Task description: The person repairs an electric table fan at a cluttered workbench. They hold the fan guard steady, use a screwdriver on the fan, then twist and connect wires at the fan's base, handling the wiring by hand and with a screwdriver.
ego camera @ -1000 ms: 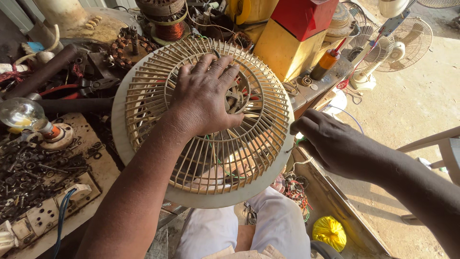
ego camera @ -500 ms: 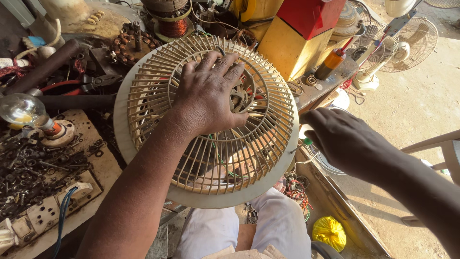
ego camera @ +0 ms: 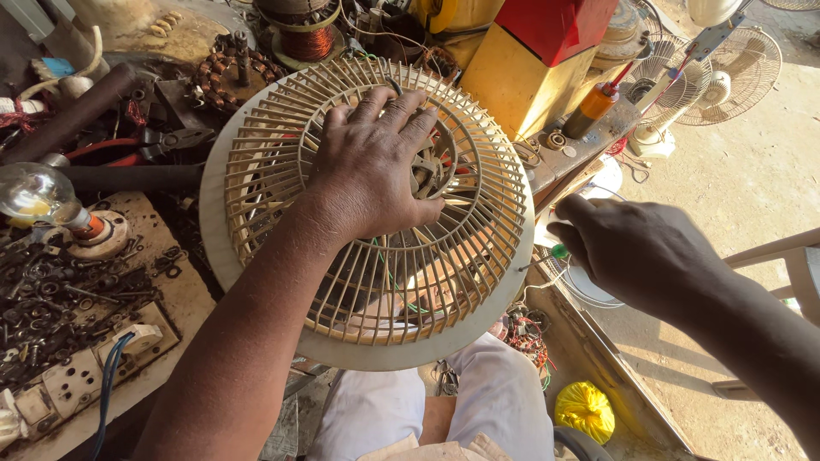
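left hand point(ego camera: 376, 166) spread flat, fingers splayed wide, pressing down on a round cream-coloured plastic fan grille with thin radial ribs point(ego camera: 367, 213), gripping nothing. grille lying over the cluttered workbench and jutting out above the lap, tilted slightly toward the camera. right hand point(ego camera: 636, 248) off the grille's right rim, apart from it, fingers curled loosely inward; something small and green point(ego camera: 559, 251) showing at the fingertips, but whether pinched or merely behind them, impossible to tell.

as for progress: grille off its fan and steadied on the bench, ribs whole as far as visible; motor parts and red and green wiring point(ego camera: 431, 171) glimpsed through the centre ring, so seemingly some assembly or repair left to do, judging by that alone.

hard to make out: what sits under the grille, mostly masked by ribs and palm. right forearm cut off by the frame edge. copper wire coil point(ego camera: 306, 38), clear glass bulb on a holder point(ego camera: 38, 196) and loose dark screws point(ego camera: 60, 294) nearby.
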